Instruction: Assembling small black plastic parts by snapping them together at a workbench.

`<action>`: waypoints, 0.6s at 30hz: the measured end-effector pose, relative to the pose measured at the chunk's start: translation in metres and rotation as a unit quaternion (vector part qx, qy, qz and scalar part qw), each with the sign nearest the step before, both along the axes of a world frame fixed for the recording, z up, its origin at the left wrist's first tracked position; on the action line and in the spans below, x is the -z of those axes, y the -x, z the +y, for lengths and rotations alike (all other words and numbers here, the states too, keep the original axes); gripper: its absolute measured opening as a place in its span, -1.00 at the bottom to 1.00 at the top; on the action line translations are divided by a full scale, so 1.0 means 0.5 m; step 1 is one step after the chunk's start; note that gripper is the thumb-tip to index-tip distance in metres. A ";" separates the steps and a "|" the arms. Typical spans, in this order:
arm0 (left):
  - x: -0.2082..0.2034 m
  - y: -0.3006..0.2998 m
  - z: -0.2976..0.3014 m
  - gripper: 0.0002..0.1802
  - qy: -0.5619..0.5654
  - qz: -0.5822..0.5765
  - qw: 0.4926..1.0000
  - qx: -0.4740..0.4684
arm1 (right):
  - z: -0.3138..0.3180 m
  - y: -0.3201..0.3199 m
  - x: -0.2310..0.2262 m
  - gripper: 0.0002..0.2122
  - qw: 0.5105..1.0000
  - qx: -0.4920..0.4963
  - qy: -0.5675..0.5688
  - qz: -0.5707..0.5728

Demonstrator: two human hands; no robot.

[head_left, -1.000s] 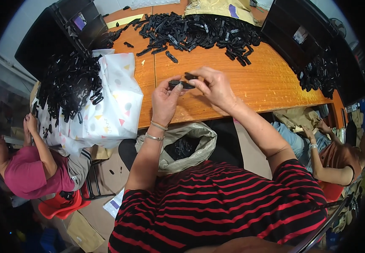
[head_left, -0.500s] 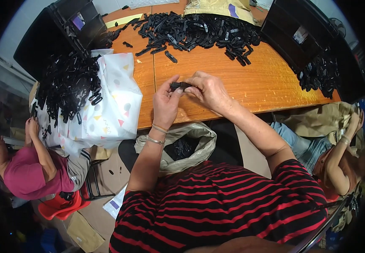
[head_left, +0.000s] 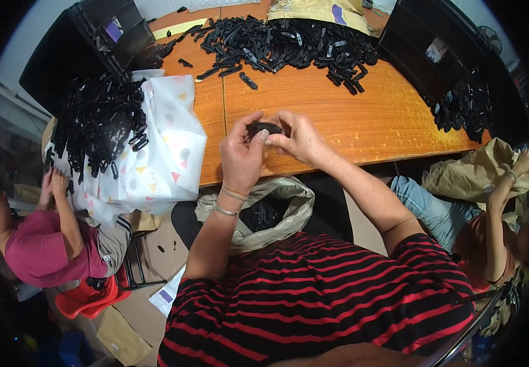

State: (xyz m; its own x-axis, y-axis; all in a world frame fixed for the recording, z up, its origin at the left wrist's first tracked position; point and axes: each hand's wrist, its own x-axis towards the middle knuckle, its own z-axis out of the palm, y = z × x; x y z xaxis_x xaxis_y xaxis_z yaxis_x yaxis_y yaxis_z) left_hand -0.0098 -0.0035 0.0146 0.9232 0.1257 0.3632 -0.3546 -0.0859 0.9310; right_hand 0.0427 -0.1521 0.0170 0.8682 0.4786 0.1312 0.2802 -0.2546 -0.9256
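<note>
My left hand (head_left: pixel 242 156) and right hand (head_left: pixel 305 140) both held one black piece (head_left: pixel 269 127), where two showed before, so those seemed joined.

Left hand (head_left: pixel 242 160) and right hand (head_left: pixel 304 142) close together, fingers (head_left: pixel 289 117) curled to thumbs, forearms (head_left: pixel 368 188) angled inward

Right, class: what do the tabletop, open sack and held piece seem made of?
Tabletop: wood or laminate, somewhat glossy, from its grain streaks and highlights.
Open sack: probably woven plastic, low sheen, stiff creases.
Held piece: perhaps plastic; smooth-looking, black, partly hidden.
</note>
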 end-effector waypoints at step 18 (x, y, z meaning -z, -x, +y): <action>0.021 0.014 0.021 -0.69 -0.070 0.016 0.997 0.034 | -0.005 0.015 0.070 -0.69 0.997 0.046 -0.002 -0.056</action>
